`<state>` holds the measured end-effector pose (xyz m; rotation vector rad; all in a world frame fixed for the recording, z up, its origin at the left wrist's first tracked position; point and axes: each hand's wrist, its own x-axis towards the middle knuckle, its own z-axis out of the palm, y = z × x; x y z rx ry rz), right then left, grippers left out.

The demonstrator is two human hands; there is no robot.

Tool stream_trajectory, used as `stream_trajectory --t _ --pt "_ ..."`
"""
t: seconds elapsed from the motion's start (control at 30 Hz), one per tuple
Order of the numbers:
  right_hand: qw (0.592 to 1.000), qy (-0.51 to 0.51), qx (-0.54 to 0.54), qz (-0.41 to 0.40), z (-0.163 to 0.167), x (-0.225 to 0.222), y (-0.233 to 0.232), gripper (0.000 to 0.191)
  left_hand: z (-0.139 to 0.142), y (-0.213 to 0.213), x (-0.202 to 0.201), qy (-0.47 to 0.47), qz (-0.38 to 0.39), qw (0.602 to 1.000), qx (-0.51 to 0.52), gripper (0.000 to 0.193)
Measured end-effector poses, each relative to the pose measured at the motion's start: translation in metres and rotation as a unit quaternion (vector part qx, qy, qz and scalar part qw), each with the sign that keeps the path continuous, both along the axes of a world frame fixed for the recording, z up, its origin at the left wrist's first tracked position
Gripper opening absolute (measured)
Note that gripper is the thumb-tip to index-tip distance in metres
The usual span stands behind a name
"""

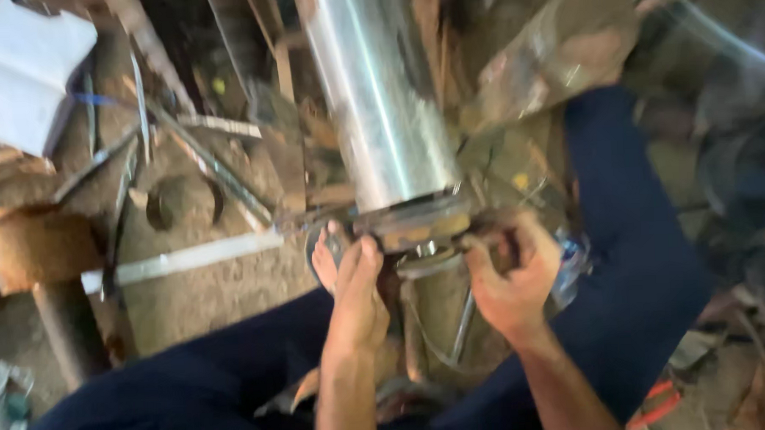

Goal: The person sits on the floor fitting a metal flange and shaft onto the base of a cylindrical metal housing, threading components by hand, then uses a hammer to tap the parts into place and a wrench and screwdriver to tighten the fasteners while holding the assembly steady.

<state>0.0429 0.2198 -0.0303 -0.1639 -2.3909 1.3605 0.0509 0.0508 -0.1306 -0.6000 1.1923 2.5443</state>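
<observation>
A long shiny steel cylinder [378, 96] lies across the middle, with a rusty flange [417, 222] and a round metal fitting [426, 254] at its near end. My left hand [356, 296] reaches up to the left side of the flange, fingers pressed against it. My right hand [512, 274] curls around the right side of the flange and grips a dark part there; the blur hides just what it is. My legs in dark blue trousers sit on both sides of the cylinder's end.
Scrap metal rods and strips [194, 154] litter the dirt floor at left. A flat steel bar [189, 260] lies near my left knee. A white block [21, 71] sits at top left, a rusty hammer-like block [40, 248] at far left. Red-handled pliers [656, 405] lie at bottom right.
</observation>
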Motion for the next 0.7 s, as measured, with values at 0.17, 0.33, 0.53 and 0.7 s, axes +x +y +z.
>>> stream_trajectory --t 0.17,0.33,0.53,0.7 --pt "0.985 0.001 -0.166 0.050 -0.008 0.004 -0.001 0.031 0.012 -0.006 0.007 0.006 -0.017 0.999 0.037 0.060" --pt "0.988 0.018 -0.137 0.074 -0.006 0.000 0.001 0.033 0.052 -0.010 -0.005 0.039 -0.072 0.996 0.023 0.067" --pt "0.986 0.014 -0.143 0.078 -0.008 0.004 0.003 0.022 0.083 -0.012 -0.015 0.067 -0.093 0.993 -0.033 0.069" --pt "0.992 0.004 -0.109 0.064 -0.012 0.008 0.005 0.021 0.099 -0.014 -0.018 0.071 -0.109 0.989 -0.073 0.073"
